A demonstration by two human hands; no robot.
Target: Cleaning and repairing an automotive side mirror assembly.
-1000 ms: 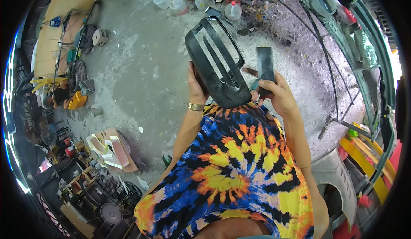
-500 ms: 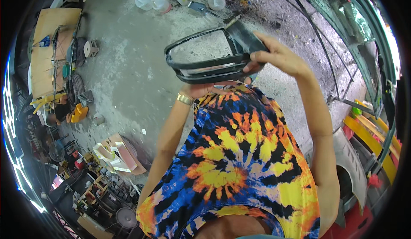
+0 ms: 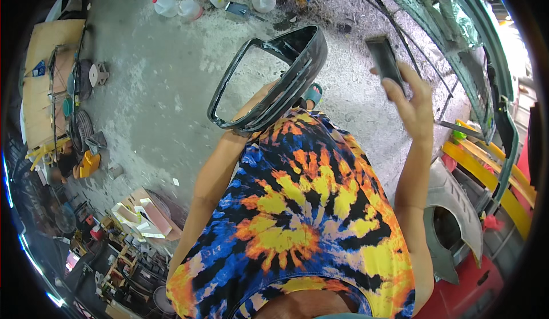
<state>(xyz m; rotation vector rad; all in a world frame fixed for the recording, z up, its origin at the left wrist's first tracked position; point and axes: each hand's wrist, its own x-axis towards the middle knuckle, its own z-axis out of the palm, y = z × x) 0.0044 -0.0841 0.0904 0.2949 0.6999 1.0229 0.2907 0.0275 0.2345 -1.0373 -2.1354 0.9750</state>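
A black car side-mirror housing is held up in front of my chest, tilted with its higher end to the right. Through its empty frame part of my left hand shows, supporting the housing from behind and below; most of its fingers are hidden. Off to the right, apart from the housing, my right hand is closed around a dark rectangular block, which looks like a sanding block. The thumb lies on the block's near face, with fingers along its far side.
Plastic jugs stand on the concrete floor ahead, beside a dark flat container. A wooden-topped table and a white stool are at the left. At the right are a grey car body panel and yellow bars.
My right hand has moved right, taking the block away from the housing. The housing has turned so its right end points up, and my left hand has shifted behind it.
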